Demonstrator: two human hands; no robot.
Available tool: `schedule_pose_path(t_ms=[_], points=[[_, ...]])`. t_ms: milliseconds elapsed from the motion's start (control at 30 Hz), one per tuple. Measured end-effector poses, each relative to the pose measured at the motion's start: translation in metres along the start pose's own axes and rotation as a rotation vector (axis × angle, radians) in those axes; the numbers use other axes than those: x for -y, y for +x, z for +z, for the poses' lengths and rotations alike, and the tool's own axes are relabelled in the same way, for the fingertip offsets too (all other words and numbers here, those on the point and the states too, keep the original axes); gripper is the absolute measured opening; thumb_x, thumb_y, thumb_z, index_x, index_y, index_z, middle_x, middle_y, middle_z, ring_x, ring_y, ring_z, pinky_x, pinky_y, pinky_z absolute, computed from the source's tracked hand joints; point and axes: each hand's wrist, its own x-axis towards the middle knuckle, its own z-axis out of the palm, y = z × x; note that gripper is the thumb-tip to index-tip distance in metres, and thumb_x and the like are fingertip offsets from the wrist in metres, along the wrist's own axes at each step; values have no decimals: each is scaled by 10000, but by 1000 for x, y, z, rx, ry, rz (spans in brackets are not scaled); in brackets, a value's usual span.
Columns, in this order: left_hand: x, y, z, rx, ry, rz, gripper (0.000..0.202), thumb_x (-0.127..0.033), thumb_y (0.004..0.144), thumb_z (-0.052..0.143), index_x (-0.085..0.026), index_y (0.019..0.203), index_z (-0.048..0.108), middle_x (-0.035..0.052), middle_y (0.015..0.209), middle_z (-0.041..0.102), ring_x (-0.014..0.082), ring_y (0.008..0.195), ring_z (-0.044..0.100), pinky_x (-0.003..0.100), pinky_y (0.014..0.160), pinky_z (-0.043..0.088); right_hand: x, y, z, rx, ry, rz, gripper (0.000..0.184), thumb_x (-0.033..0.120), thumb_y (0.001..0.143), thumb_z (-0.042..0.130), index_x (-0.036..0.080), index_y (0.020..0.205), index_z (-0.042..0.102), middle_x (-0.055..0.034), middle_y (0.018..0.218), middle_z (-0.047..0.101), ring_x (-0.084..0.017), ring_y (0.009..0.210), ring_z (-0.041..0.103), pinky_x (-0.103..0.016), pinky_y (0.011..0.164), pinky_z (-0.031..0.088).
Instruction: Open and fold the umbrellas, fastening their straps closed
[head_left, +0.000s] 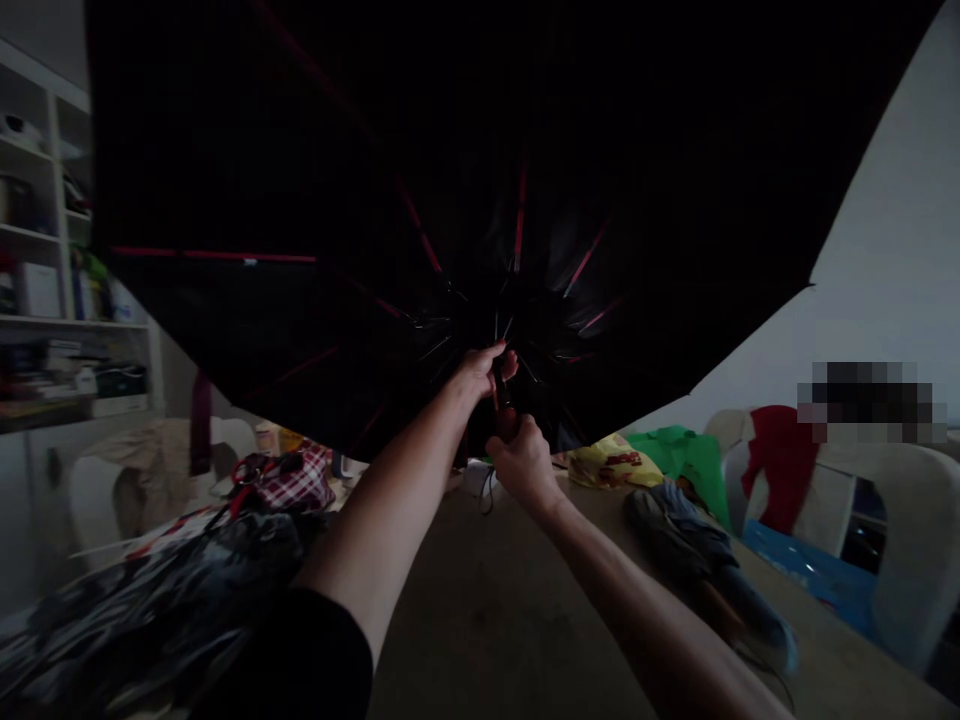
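Note:
A large black umbrella (637, 150) with red ribs spreads over the upper view, its underside facing me. My right hand (523, 455) is wrapped round the umbrella's handle. Higher up, near the hub where the ribs meet, my left hand (487, 370) is closed around the shaft. Its far fingers are partly hidden behind the shaft. The canopy's lower edge hangs just above the far part of the table, and both arms reach forward beneath it.
Below is a table (480, 590). Dark clothing (202, 570) and a checked cloth (296, 478) lie left; folded jeans (697, 540), a yellow bag (611, 462) and a green bag (686, 455) lie right. White chairs (919, 540) flank it. Shelves (56, 200) stand left.

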Motion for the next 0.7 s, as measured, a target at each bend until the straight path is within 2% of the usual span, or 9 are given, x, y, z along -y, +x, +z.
schedule_pose_path(t_ms=[167,333,433,567,700], points=[[5,0,4,-12,51,58,283,-105,905,557,-122,624,527,-32,479,477,66,418,473,226,527,515,0,0,-1,-4,14,15,201,234,725,571,163,908,527,-96,837,653,-219,763,615,-283,664,417],[8,-14,12,30,138,112,366,-120,893,575,-125,536,498,-25,457,469,60,421,448,220,541,500,0,9,-4,-42,73,-18,203,258,722,554,165,898,513,-80,804,641,-214,729,603,-289,641,421],[10,-27,15,56,175,129,368,-151,900,575,-123,539,510,-9,470,497,72,434,473,236,544,509,-1,17,-5,-67,165,-43,217,275,698,563,174,882,509,-59,778,636,-201,690,609,-275,605,436],[14,-40,17,28,157,139,326,-152,910,553,-127,587,518,-13,487,511,77,436,498,250,572,529,-2,24,-6,-66,257,-66,235,294,669,563,173,867,522,-34,718,623,-185,624,603,-266,565,446],[22,-50,14,6,75,84,229,-134,881,576,-131,656,535,-16,513,537,81,425,522,237,549,517,-6,15,-4,-5,412,-70,252,280,647,557,176,873,514,-19,694,610,-157,532,561,-252,481,433]])
